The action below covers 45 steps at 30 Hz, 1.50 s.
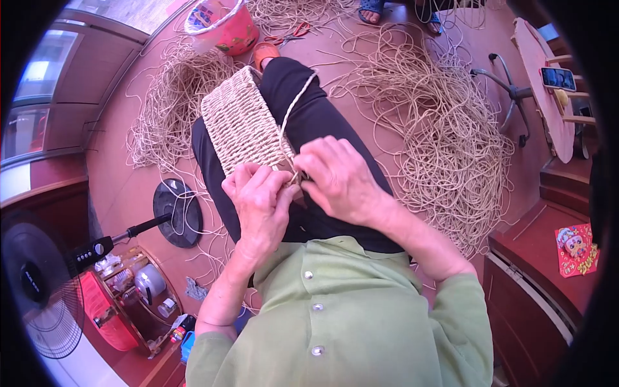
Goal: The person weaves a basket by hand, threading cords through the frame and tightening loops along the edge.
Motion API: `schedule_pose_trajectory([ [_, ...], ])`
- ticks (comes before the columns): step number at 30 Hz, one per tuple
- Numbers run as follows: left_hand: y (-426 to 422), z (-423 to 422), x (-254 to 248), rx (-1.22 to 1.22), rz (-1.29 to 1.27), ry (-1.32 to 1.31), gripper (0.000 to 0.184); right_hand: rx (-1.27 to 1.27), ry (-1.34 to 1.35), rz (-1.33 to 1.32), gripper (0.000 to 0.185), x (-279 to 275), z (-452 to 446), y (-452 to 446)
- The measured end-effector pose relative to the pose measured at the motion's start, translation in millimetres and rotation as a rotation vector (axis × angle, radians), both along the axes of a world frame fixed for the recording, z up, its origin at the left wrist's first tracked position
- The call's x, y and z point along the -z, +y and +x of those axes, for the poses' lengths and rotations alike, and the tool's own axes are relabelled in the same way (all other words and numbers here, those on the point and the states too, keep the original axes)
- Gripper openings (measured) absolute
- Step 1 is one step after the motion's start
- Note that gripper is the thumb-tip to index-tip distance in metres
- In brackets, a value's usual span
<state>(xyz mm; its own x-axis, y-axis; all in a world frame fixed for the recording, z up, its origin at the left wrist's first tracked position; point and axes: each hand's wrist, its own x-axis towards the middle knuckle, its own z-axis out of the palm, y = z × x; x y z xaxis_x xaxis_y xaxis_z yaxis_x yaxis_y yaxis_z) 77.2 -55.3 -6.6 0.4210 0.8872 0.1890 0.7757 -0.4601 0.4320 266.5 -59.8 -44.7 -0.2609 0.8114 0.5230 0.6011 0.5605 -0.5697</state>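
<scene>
A woven basket point(238, 122) of pale twisted cord lies across my lap, on dark trousers. At its near edge my left hand point(258, 193) pinches the cord, fingers pressed together. Close against it on the right, my right hand point(335, 174) is closed with its fingertips on the same cord. A loose length of cord point(295, 103) runs from between the hands up over my knee. The exact crossing of the strands is partly hidden by my fingers.
Heaps of loose cord point(451, 142) lie on the floor at both sides. Red-handled scissors point(300, 30) and a pink bucket point(232, 29) are at the top. A standing fan point(39, 284) is at the left. Another person's feet point(371, 14) show at the top.
</scene>
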Motion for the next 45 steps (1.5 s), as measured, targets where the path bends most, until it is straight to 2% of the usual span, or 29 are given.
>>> schedule_pose_trajectory([
  [5,7,-6,-8,-0.069,-0.157,-0.051,0.019,0.123,-0.073,0.158,0.018,22,-27,15],
  [8,5,-7,-15,-0.023,-0.169,-0.024,0.019,0.101,0.021,0.276,0.019,21,-21,11],
  [13,2,-6,-18,0.031,-0.180,0.051,0.028,0.054,0.047,0.309,0.024,17,-11,-3],
  [16,0,-4,-8,0.033,-0.068,-0.013,0.032,-0.041,0.090,0.276,0.019,16,-3,-16],
  [17,-3,0,-13,-0.042,-0.115,-0.043,0.035,-0.081,0.093,0.199,0.014,13,4,-22],
  [18,-7,-1,-8,-0.055,-0.024,-0.041,0.035,-0.061,-0.098,0.076,0.014,11,22,-35],
  [19,-12,-3,2,-0.066,0.065,-0.041,0.035,-0.018,-0.114,0.101,0.017,13,46,-43],
  [21,-16,-2,15,-0.083,0.179,-0.047,0.035,0.160,-0.277,-0.001,0.007,26,138,-61],
  [22,-20,-1,19,-0.092,0.202,-0.052,0.034,0.385,-0.361,-0.118,0.003,39,194,-76],
  [23,-23,1,22,-0.100,0.224,-0.057,0.032,0.662,-0.679,-0.343,0.006,57,244,-94],
  [26,-27,9,27,-0.133,0.231,-0.092,0.027,1.008,-0.606,-0.432,0.013,15,208,-85],
  [27,-27,12,30,-0.143,0.233,-0.101,0.025,0.806,-0.509,-0.276,0.024,11,172,-75],
  [28,-26,15,32,-0.150,0.236,-0.108,0.023,0.485,-0.464,-0.067,0.035,6,137,-64],
  [29,-26,18,32,-0.160,0.241,-0.113,0.023,0.301,-0.255,-0.290,0.042,-8,91,-63],
  [30,-26,21,32,-0.171,0.245,-0.118,0.022,0.171,-0.138,-0.232,0.047,-2,58,-58],
  [31,-26,23,33,-0.186,0.248,-0.123,0.022,0.093,-0.129,-0.307,0.050,-4,35,-58],
  [32,-28,23,33,-0.188,0.223,-0.132,0.021,0.070,-0.097,-0.214,0.036,2,25,-52],
  [35,-29,22,35,-0.189,0.173,-0.169,0.018,-0.038,0.012,-0.256,0.015,-7,50,-51],
  [38,-33,23,38,-0.174,0.178,-0.204,0.019,-0.125,-0.171,-0.058,0.014,-39,52,-28],
  [40,-31,21,39,-0.168,0.214,-0.202,0.023,-0.194,-0.167,0.108,0.013,-43,43,11],
  [43,-27,24,42,-0.247,0.250,-0.349,0.025,-0.271,-0.117,0.080,0.011,-23,24,61],
  [45,-26,19,42,-0.178,0.283,-0.245,0.026,-0.263,-0.080,0.047,0.011,-3,15,75],
])
